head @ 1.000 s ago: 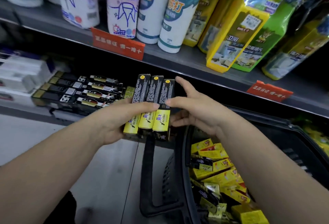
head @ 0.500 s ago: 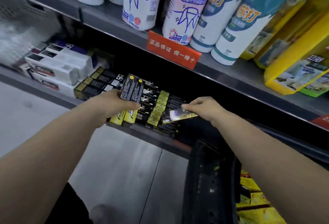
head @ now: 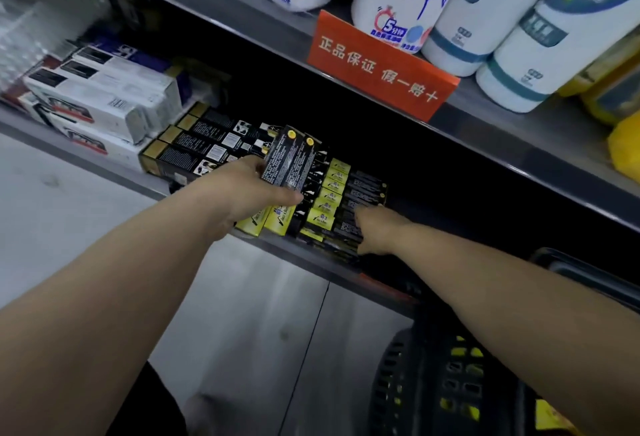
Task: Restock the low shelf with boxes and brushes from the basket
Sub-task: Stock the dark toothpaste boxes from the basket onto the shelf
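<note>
Two boxes [head: 289, 161] in grip of left hand [head: 249, 193] above shelf edge [head: 298, 255]; right hand [head: 375, 231] flat.

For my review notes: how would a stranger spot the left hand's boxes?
Find the orange sign on the upper shelf edge. Below it, black-and-yellow boxes lie on the low shelf. Only the held pair is raised and tilted, in the left hand.
</note>
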Available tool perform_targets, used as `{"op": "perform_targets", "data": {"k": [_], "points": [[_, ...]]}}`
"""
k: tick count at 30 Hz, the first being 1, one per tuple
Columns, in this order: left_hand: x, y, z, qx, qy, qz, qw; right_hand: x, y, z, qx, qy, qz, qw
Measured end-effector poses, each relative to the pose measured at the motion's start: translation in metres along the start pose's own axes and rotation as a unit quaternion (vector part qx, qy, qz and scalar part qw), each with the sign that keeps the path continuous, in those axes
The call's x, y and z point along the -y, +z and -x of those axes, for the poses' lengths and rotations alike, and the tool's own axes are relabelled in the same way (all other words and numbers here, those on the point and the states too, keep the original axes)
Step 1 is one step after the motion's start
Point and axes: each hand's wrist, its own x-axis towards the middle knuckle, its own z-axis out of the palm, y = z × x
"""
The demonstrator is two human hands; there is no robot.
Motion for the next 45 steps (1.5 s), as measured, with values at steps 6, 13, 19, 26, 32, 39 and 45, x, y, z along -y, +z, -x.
{"op": "perform_targets", "data": {"k": [6, 13, 19, 26, 32, 39, 45], "points": [[-0.001, 0.006, -0.001, -0.008, -0.013, -0.018, 1.0, 0.002, 0.003, 0.0, 0.006, -0.003, -0.02, 1.0], [-0.002, 0.009, 0.002, -0.008, -0.012, -0.006, 1.0, 0.007, 0.0, 0.006, 0.013, 0.013, 0.008, 1.0], [-0.006, 0.017, 0.003, 0.02, -0.008, 0.005, 1.0, 0.015, -0.037, 0.036, -0.154, -0.099, -0.252, 0.95], [-0.015, 0.019, 0.011, 0.062, -0.06, 0.017, 0.996, 0.013, -0.061, 0.069, -0.233, -0.221, -0.21, 0.923], [-0.012, 0.016, 0.008, -0.056, -0.034, 0.064, 0.996, -0.016, -0.046, 0.048, -0.159, 0.01, -0.086, 0.983], [-0.009, 0.017, 0.005, -0.042, -0.032, 0.035, 0.998, -0.007, -0.02, 0.003, -0.042, 0.072, -0.003, 0.997], [-0.008, 0.021, -0.004, -0.057, -0.006, 0.008, 0.998, -0.009, -0.011, -0.001, 0.045, 0.046, -0.077, 0.995]]}}
